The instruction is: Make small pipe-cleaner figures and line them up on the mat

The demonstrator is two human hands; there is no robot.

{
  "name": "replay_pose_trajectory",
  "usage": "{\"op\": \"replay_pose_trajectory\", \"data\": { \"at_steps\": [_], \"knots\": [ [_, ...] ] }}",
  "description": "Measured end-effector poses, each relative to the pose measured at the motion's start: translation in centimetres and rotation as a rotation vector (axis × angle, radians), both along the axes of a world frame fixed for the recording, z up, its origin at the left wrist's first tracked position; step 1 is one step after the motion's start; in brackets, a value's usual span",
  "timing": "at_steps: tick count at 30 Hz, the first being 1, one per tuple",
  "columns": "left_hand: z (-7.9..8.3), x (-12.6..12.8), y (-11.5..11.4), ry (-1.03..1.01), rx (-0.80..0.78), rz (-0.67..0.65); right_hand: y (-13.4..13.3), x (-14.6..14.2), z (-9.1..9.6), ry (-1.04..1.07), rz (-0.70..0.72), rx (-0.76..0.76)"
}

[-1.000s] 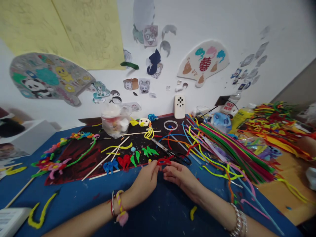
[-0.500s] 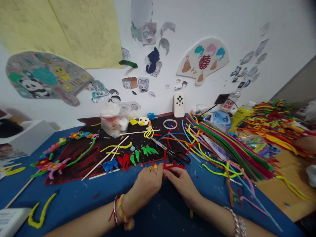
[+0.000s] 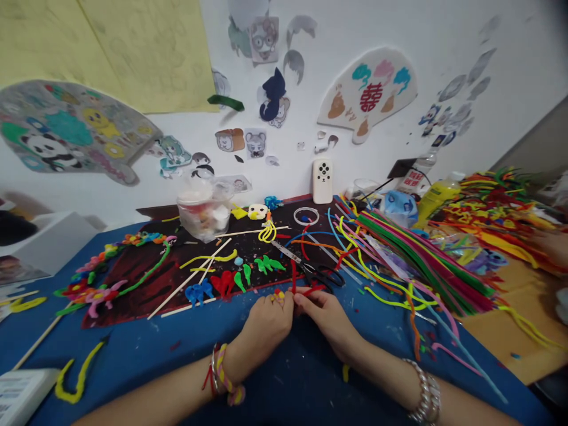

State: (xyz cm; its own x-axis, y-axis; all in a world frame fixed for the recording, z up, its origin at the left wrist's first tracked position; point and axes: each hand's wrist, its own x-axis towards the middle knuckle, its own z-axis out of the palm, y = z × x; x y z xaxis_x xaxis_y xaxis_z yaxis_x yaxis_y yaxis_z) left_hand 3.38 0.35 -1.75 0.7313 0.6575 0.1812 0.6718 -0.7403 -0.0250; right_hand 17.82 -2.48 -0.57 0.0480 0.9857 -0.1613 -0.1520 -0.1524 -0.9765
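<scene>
As you work, your left hand (image 3: 270,322) and right hand (image 3: 326,319) are pinching 1 red pipe cleaner (image 3: 309,290) together.

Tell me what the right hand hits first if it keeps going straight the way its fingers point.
The right hand, pinching a red pipe cleaner, points at the left hand, so the left hand's fingers look like the first thing it would meet, though depth is hard to judge from this view.

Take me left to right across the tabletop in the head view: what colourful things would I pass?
Flower garland of pipe cleaners → blue pipe-cleaner bow → red pipe-cleaner shape → green pipe-cleaner leaves → black-handled scissors → bundle of long pipe cleaners
</scene>
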Motion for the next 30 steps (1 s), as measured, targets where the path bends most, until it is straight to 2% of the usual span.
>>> {"op": "replay_pose_trajectory", "data": {
  "at_steps": [9, 15, 22, 30],
  "knots": [
    [0.26, 0.19, -0.28, 0.033, -0.011, -0.007, 0.1, 0.17, -0.66, -0.07, -0.084, 0.001],
    [0.11, 0.31, -0.23, 0.014, -0.02, -0.04, 0.08, 0.28, -0.72, -0.081, -0.081, 0.009],
    [0.43, 0.31, 0.37, -0.045, -0.232, 0.039, 0.13, 0.4, -0.38, -0.043, -0.081, -0.04],
    [0.7, 0.04, 0.43, -0.446, -0.511, 0.017, 0.27, 0.71, -0.52, 0.161, -0.105, -0.067]
  ]
}}
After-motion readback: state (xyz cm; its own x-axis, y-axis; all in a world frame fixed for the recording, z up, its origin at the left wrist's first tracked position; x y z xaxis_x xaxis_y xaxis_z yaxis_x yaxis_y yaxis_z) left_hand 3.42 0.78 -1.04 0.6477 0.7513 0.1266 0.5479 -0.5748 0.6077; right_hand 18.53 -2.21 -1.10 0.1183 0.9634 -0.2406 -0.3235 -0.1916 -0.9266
